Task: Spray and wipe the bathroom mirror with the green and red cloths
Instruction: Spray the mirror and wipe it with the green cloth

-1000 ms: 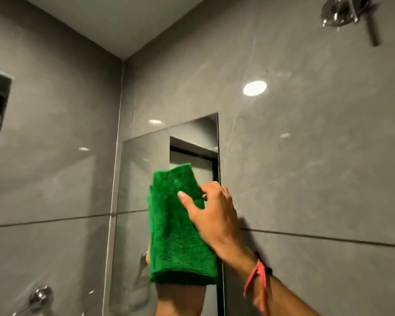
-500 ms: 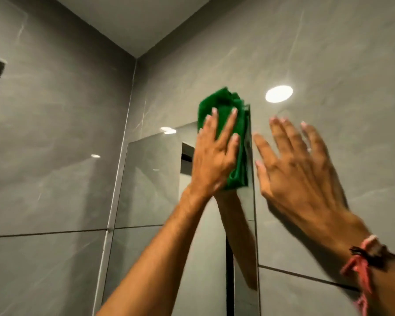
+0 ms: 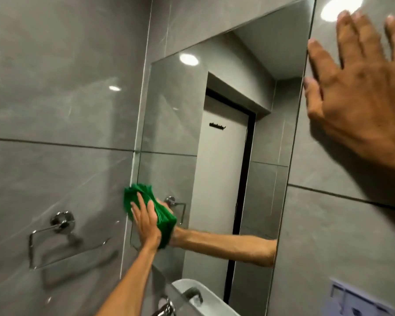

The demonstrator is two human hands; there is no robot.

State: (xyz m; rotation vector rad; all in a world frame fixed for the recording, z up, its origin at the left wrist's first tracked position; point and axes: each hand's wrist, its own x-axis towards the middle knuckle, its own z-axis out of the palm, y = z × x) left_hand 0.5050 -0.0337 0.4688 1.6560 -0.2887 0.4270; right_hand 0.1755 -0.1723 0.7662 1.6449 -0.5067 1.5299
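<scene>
The tall frameless mirror [image 3: 217, 137] hangs on the grey tiled wall. My left hand [image 3: 146, 222] lies flat on the bunched green cloth [image 3: 162, 215] and presses it against the mirror's lower left part, near its left edge. The mirror reflects that arm and the cloth. My right hand [image 3: 360, 92] rests on the wall tile just right of the mirror's upper right edge, fingers spread, holding nothing. No red cloth or spray bottle is in view.
A chrome towel ring [image 3: 59, 236] is fixed to the wall left of the mirror. A white basin [image 3: 205, 299] with a chrome tap [image 3: 167, 309] sits below. A pale switch plate [image 3: 360, 299] is at the lower right.
My left hand has swept the green cloth from the mirror's top right corner down to its lower left part. My right hand stays flat on the wall beside the mirror.
</scene>
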